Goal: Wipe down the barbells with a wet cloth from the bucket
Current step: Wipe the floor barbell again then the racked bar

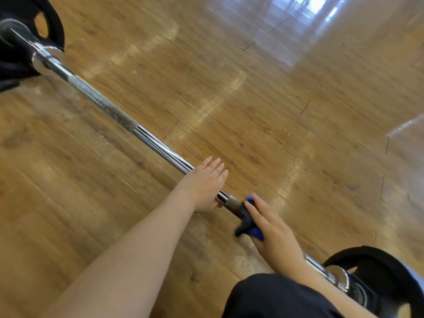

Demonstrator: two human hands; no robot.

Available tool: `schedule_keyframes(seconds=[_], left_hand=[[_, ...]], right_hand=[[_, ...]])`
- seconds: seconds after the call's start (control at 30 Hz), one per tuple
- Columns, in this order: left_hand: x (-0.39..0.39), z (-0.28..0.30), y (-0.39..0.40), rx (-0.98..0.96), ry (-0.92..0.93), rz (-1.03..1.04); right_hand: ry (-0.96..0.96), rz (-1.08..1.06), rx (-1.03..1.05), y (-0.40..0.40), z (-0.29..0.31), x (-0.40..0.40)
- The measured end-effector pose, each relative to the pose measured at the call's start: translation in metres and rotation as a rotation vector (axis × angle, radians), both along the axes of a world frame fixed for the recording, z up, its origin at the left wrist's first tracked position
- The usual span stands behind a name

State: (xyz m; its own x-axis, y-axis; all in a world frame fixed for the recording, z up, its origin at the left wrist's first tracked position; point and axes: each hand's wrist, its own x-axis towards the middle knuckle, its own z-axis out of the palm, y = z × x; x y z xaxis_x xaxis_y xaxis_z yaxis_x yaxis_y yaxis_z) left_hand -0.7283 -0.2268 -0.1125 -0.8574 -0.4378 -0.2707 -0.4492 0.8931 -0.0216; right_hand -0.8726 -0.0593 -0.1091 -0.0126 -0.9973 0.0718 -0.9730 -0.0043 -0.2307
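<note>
A chrome barbell point(146, 136) lies across the wooden floor from upper left to lower right, with black plates on both ends. My left hand point(204, 182) rests on the bar's smooth middle, fingers straight and pointing away, thumb under the bar. Just to its right, my right hand point(273, 228) grips a blue cloth point(249, 222) wrapped round the knurled part of the bar. The bucket is out of sight.
A black plate point(29, 31) caps the far left end and another black plate point(380, 269) the near right end. My dark-trousered knee point(275, 297) is at the bottom. Wooden floor point(252, 99) stretches away, with a pale wall edge at right.
</note>
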Motion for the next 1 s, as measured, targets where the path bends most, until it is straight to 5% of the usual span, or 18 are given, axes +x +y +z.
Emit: schedule_keyframes(seconds=[0.17, 0.67, 1.0], left_hand=[[0.001, 0.000, -0.001, 0.005, 0.016, -0.005], [0.001, -0.003, -0.001, -0.022, -0.008, -0.021], [-0.001, 0.002, 0.001, -0.010, -0.021, -0.011]], right_hand=[[0.036, 0.003, -0.020, -0.037, -0.021, 0.022], [0.001, -0.052, -0.018, 0.086, -0.007, -0.036], [0.084, 0.054, 0.006, -0.036, -0.020, 0.019]])
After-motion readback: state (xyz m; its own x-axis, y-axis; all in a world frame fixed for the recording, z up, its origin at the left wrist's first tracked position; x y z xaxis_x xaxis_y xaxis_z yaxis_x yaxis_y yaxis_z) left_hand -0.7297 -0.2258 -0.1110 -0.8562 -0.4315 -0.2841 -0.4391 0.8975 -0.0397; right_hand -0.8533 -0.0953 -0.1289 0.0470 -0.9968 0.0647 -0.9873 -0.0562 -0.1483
